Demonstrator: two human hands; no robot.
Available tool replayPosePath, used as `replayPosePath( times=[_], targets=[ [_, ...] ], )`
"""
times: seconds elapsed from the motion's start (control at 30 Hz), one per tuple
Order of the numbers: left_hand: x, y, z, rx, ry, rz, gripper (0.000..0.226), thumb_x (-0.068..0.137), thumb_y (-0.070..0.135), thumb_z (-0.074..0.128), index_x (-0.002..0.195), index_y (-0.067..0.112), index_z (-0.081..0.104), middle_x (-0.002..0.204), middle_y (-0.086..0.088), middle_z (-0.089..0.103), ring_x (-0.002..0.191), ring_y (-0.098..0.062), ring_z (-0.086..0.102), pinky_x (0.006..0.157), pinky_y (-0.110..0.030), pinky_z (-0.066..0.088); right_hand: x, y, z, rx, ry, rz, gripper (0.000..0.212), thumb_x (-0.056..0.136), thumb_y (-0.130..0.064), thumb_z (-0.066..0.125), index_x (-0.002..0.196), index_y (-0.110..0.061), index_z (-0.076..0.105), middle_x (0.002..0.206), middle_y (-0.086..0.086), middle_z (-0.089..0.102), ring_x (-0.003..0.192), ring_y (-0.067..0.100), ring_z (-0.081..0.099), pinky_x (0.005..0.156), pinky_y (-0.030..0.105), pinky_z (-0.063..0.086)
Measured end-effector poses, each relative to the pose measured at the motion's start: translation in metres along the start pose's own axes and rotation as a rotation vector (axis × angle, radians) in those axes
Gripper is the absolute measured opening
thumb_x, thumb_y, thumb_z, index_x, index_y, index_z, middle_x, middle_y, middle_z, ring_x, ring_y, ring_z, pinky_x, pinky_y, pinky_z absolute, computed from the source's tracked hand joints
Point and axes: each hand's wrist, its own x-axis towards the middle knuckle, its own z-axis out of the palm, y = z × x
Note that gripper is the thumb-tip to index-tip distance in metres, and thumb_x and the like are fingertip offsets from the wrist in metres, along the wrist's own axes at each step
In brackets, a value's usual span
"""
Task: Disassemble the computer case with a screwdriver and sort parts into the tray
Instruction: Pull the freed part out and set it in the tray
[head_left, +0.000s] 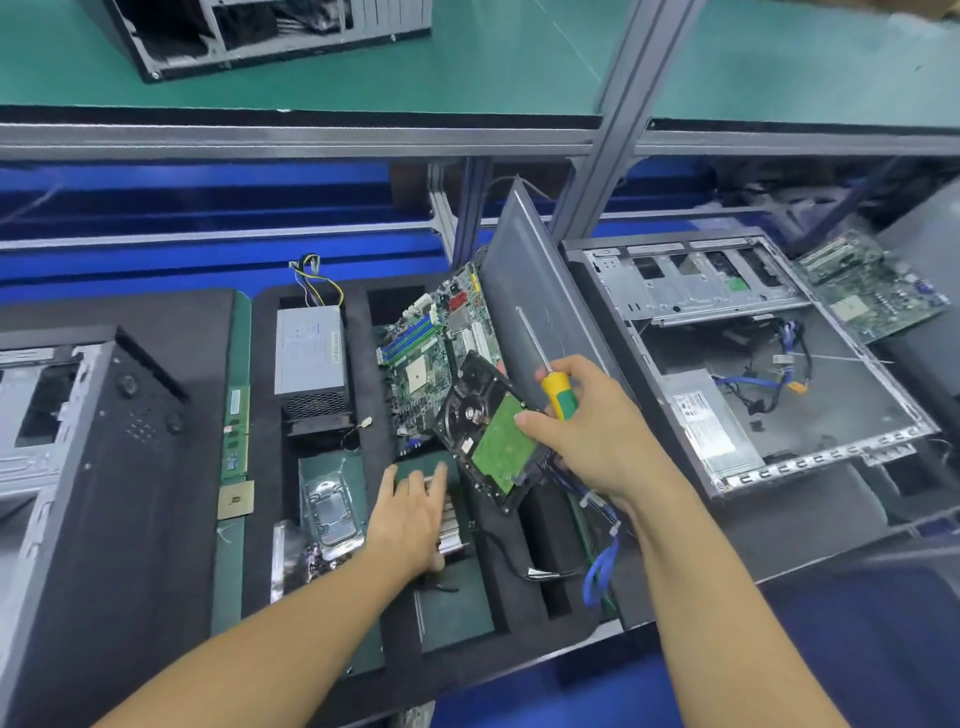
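My right hand (597, 431) grips a yellow-and-green screwdriver (553, 387) and, with the same hand, holds a hard drive (485, 431) tilted above the black foam tray (363, 332), green circuit side up. My left hand (410, 514) lies flat, fingers straight, on a finned heatsink (452, 530) in a tray compartment. The tray also holds a power supply (310, 358), a motherboard (431, 343), a metal bracket (330, 512) and cables (602, 561). The open computer case (753, 364) lies to the right with a power supply (706, 421) still inside. A grey side panel (535, 291) leans between tray and case.
Another black case (88, 467) lies on its side at the left. A RAM stick (235, 431) and a CPU chip (236, 499) lie beside the tray. A second motherboard (872, 291) sits at the far right. An upper green shelf holds another case (260, 31).
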Motion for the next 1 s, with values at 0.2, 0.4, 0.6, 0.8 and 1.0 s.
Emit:
replayPosePath(
  times=[0.2,0.4,0.6,0.8,1.0],
  targets=[
    [0.03,-0.024,-0.02,-0.002,0.055,-0.013,0.122,0.067,0.062,0.076,0.155,0.007,0.013,0.142,-0.009,0.04,0.128,-0.026,0.044,0.112,-0.043,0.027,0.004,0.002,-0.001,-0.019,0.026,0.001,0.04,0.066,-0.048,0.074,0.101,-0.047,0.054,0.089,-0.004,0.063,0.066,0.023,0.061,0.066,0.047,0.058],
    [0.033,-0.028,-0.009,0.047,0.093,-0.002,0.095,0.068,0.058,0.075,0.14,0.012,0.036,0.132,-0.008,0.044,0.12,-0.024,0.048,0.106,-0.039,0.03,0.008,0.001,-0.004,-0.055,-0.058,-0.01,0.038,0.073,-0.04,0.08,0.101,-0.044,0.055,0.092,-0.005,0.063,0.069,0.017,0.059,0.069,0.044,0.058],
    [0.021,-0.035,-0.011,-0.07,0.169,0.03,0.102,0.07,0.06,0.075,0.146,0.01,0.03,0.144,-0.007,0.034,0.138,-0.027,0.032,0.114,-0.039,0.025,0.011,-0.002,0.004,-0.334,-0.286,0.005,0.043,0.077,-0.036,0.082,0.109,-0.036,0.053,0.096,-0.003,0.066,0.076,0.025,0.066,0.07,0.036,0.054],
    [-0.004,-0.061,-0.011,-0.552,0.279,0.042,0.068,0.074,0.002,0.059,0.14,0.015,0.045,0.139,-0.002,0.045,0.13,-0.024,0.041,0.107,-0.036,0.033,0.016,0.009,0.051,-0.631,-0.577,0.066,0.047,0.078,-0.032,0.082,0.112,-0.026,0.05,0.089,0.003,0.063,0.048,0.018,0.053,0.05,0.026,0.044],
    [-0.024,-0.06,-0.001,-0.566,0.246,0.02,0.044,0.079,0.006,0.055,0.12,0.023,0.055,0.123,0.005,0.047,0.112,-0.02,0.045,0.09,-0.032,0.034,0.01,0.029,0.1,-0.738,-0.691,0.116,0.062,0.081,-0.03,0.082,0.131,-0.017,0.048,0.102,0.005,0.059,0.053,0.02,0.057,0.049,0.026,0.043]
  ],
)
